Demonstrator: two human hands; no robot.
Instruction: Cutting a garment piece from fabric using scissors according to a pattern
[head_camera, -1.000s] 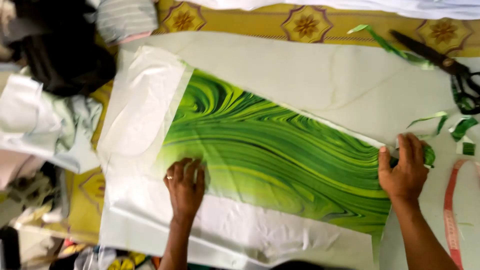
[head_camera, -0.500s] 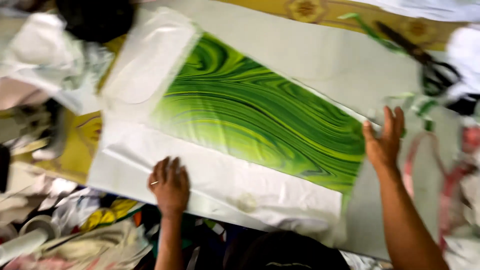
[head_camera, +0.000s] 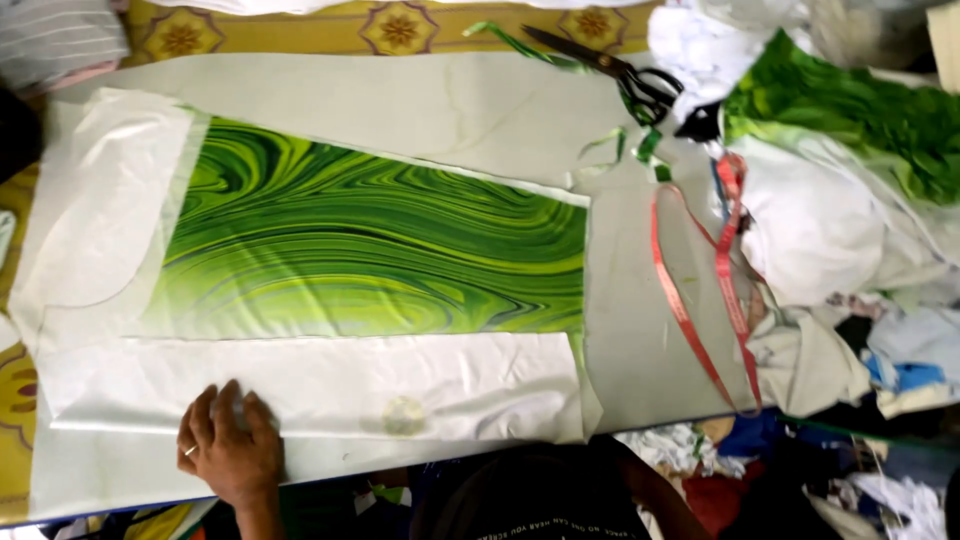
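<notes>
A long panel of green marbled fabric lies flat on a pale sheet that covers the table. A white cloth piece lies along the panel's near edge, and another white piece overlaps its left end. My left hand rests flat on the near left part of the white cloth, fingers spread, holding nothing. My right hand is out of view; only part of that arm shows at the bottom edge.
Black-handled scissors lie at the far right of the sheet among green offcuts. A red measuring tape loops to the right of the panel. Piles of white and green cloth crowd the right side. Yellow patterned tablecloth shows at the back.
My right hand has left the right end of the green panel and gone out of view. My left hand has slid off the green fabric, down and left onto the white cloth.
</notes>
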